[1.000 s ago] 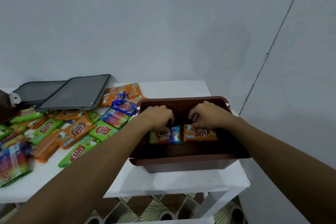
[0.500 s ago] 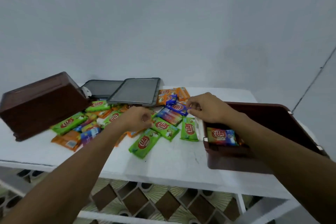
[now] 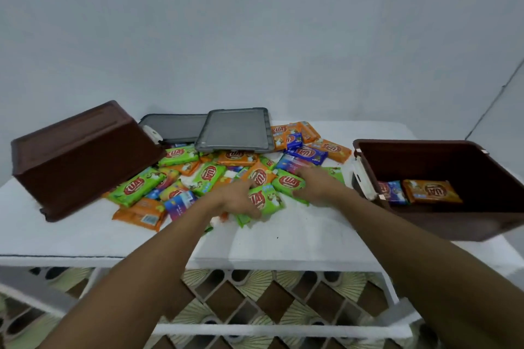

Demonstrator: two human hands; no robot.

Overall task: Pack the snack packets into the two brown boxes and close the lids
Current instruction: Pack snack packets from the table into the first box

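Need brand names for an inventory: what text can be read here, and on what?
"TUA", as best it reads: red oval logo on the green packet, the orange packet in the right box, and others in the pile.
Small print, barcode on packets: too blurred to read.
Left box, lids: no text visible.

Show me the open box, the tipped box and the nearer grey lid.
open box (image 3: 476, 224), head view, near wall
tipped box (image 3: 85, 161), head view, broad side
nearer grey lid (image 3: 235, 130), head view, centre panel

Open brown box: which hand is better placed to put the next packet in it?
Probably the right hand: it touches a green packet nearest the open brown box; the left hand lies farther from it.
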